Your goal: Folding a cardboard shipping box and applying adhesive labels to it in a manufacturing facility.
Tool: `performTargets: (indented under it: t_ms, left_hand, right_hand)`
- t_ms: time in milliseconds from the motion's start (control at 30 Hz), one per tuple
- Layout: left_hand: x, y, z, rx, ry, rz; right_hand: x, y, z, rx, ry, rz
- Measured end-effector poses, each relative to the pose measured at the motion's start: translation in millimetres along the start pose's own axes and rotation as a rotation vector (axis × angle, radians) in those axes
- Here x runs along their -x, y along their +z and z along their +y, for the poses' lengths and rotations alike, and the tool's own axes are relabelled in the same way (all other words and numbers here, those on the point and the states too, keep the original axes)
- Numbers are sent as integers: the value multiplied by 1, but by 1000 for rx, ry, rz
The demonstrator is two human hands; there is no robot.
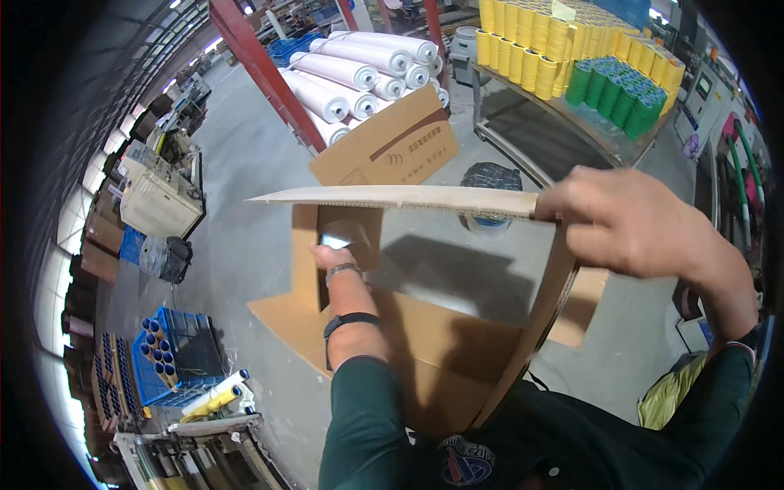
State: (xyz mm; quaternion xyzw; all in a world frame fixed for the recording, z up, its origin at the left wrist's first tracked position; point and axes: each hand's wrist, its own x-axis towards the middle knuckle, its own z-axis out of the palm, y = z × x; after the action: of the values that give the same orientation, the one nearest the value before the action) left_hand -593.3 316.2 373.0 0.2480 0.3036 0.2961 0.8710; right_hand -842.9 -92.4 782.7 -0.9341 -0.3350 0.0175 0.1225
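Green sleeves enter from the near edge, both arms working an unfolded cardboard box held in front of the chest. Right hand is closed on the right end of the raised top flap, fingers curled over its edge. Left hand reaches inside the box; its fingers are hidden, so its grip cannot be told. Flap's long axis runs left to right, near level, with its thin edge facing the camera. Judged light and fairly stiff, yet liable to crease; best held at edges or folds. Beyond, white rolls lie far centre, and yellow and green spools stand on a bench far right.
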Motion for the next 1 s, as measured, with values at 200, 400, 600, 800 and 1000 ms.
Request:
performTargets:
  t_ms: [200, 400, 600, 800, 1000]
  left_hand:
    - [-130, 25, 85, 8, 193, -1]
    - [-196, 92, 130, 68, 176, -133]
    - [-230, 150, 151, -25, 275, 57]
    - [-279, 187, 152, -184, 200, -57]
    - [-343, 239, 192, -352, 263, -105]
  right_hand:
    - [-104, 69, 133, 160, -323, 208]
    - [-227, 133, 199, 155, -293, 196]
    - [-327, 150, 267, 11, -179, 223]
    - [-408, 166, 365, -14, -122, 237]
    - [-478, 183, 479, -93, 26, 175]
